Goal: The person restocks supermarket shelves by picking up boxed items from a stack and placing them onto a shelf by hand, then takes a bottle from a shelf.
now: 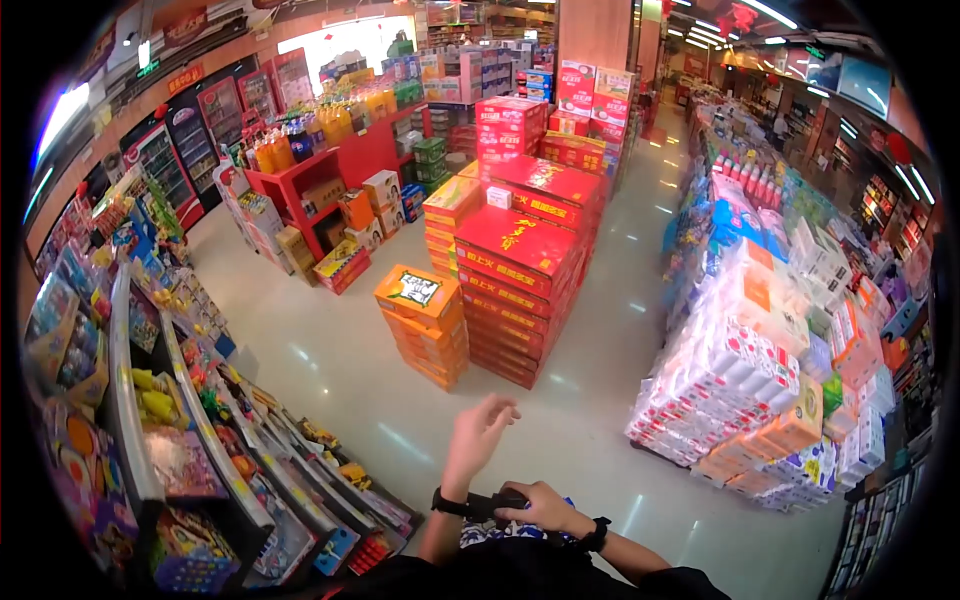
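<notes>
My left hand (484, 428) is raised in front of me with nothing in it, its fingers loosely bent and partly apart. A black strap with a dark device (480, 506) sits around my left wrist. My right hand (546, 506) is closed over the right end of that wrist device, its fingertips partly hidden. Around my right wrist is a black band (597, 535). Beyond my left hand stands a stack of orange cartons (424, 325), apart from the fingers, beside a large stack of red cartons (520, 240).
Shelves of packaged goods (240, 440) line my left side. On the right is a pile of wrapped tissue packs (715, 380). A red display stand (345, 185) with bottles and glass-door fridges (165, 165) are further back. Shiny floor (590, 420) runs between them.
</notes>
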Demonstrator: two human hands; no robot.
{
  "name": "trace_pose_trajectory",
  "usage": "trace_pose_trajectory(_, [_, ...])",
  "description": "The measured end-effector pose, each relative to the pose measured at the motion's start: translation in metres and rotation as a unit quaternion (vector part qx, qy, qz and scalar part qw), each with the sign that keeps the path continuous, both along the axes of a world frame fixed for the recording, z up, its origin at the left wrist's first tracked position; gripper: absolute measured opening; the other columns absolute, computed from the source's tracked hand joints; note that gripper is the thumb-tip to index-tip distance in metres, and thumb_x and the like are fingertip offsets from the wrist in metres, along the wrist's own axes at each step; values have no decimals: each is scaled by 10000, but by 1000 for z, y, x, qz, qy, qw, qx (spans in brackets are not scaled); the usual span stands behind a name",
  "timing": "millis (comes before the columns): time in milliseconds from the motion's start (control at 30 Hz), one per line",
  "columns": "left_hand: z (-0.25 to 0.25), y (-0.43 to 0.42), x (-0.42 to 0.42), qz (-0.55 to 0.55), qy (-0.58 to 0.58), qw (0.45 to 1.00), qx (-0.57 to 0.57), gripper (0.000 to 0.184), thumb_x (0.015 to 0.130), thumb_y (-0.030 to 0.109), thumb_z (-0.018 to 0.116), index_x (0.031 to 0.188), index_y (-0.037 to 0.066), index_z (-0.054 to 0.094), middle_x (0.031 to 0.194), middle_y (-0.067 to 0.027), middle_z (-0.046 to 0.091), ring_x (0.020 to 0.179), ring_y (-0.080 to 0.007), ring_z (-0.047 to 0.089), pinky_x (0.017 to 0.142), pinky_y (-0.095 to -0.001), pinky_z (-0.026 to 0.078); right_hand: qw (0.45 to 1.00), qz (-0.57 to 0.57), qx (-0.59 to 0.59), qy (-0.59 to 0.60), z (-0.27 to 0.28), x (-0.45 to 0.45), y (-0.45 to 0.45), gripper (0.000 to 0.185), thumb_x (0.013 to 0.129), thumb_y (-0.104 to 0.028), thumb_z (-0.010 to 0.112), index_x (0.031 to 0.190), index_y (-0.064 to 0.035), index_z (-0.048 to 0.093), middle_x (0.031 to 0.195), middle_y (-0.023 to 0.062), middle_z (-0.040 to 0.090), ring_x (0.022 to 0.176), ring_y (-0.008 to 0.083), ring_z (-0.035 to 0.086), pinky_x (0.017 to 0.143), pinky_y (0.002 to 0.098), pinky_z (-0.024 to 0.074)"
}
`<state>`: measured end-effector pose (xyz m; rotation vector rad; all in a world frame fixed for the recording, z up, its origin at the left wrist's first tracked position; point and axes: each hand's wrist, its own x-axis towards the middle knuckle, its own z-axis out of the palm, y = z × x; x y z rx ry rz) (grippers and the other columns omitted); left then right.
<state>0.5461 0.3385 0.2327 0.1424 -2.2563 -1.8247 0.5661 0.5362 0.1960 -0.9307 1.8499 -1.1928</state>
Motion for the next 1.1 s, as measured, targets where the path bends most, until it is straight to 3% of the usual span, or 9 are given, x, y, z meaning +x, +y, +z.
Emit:
trace_pose_trajectory(333, [-49,-68,-161,16,-41,999,19,214,1046,154,584,1165,-4,665,978,-101,783,920,-175,747,822,-303,561,996,68,-26,-55,-19,-170,-92,312,998,-313,718,1142,-40,677,960,107,774,858,213,743,828,341,557])
trace_pose_trajectory(400, [-49,-70,-197,-32,-55,998,-21,208,1041,153,591,1162,0,665,972,-108,780,903,-189,752,824,-318,571,986,68,-126,-85,-29,-208,-113,354,1014,-280,706,1268,-35,671,984,98,778,836,185,732,810,340,568])
trace_pose_trajectory(467, [-36,-80,-236,-93,-52,992,-73,202,1035,151,598,1158,6,667,961,-114,775,894,-201,755,823,-328,578,983,85,-88,-134,-23,-252,-124,384,1018,-264,705,1320,-32,659,1022,98,783,886,193,740,842,335,572])
trace_pose_trajectory(800, [-16,-138,-383,37,-38,995,-87,173,1021,122,622,1152,22,677,929,-136,762,911,-225,768,805,-324,578,972,114,-99,-177,-43,-405,-192,407,1036,-303,688,1314,-9,639,1069,76,740,942,167,686,892,339,549])
trace_pose_trajectory(933, [-17,-165,-440,75,-21,991,-110,171,1003,100,622,1148,27,677,929,-144,755,875,-257,759,781,-348,570,981,93,-125,-118,-51,-452,-207,422,1071,-380,611,1274,-11,572,1093,145,741,1031,243,704,906,363,524])
trace_pose_trajectory(967, [-18,-172,-454,79,-17,990,-116,164,1003,99,619,1138,26,677,935,-149,754,871,-287,751,777,-356,568,987,92,-27,-129,-38,-470,-208,479,1076,-428,581,1310,-11,555,1129,171,725,1054,279,699,926,382,519])
trace_pose_trajectory(1000, [-24,-181,-470,70,-7,990,-125,164,1004,103,619,1135,26,678,936,-153,753,869,-294,749,774,-361,566,993,92,-13,-75,-68,-486,-216,533,1075,-476,562,1359,-24,548,1132,163,721,1037,267,701,920,376,522])
trace_pose_trajectory(1067, [-38,-200,-502,47,15,989,-142,163,1006,110,618,1130,27,681,937,-159,750,865,-306,744,769,-371,563,986,17,-87,-140,-104,-516,-219,543,1077,-511,539,1363,-51,576,1095,141,723,1007,243,697,908,374,527])
trace_pose_trajectory(1100, [-27,-206,-515,46,-14,985,-164,169,1007,119,613,1127,22,682,939,-173,747,877,-322,744,764,-385,559,988,31,-39,-143,-110,-540,-220,407,1130,-315,490,1475,-98,472,1195,77,721,975,141,692,890,323,550])
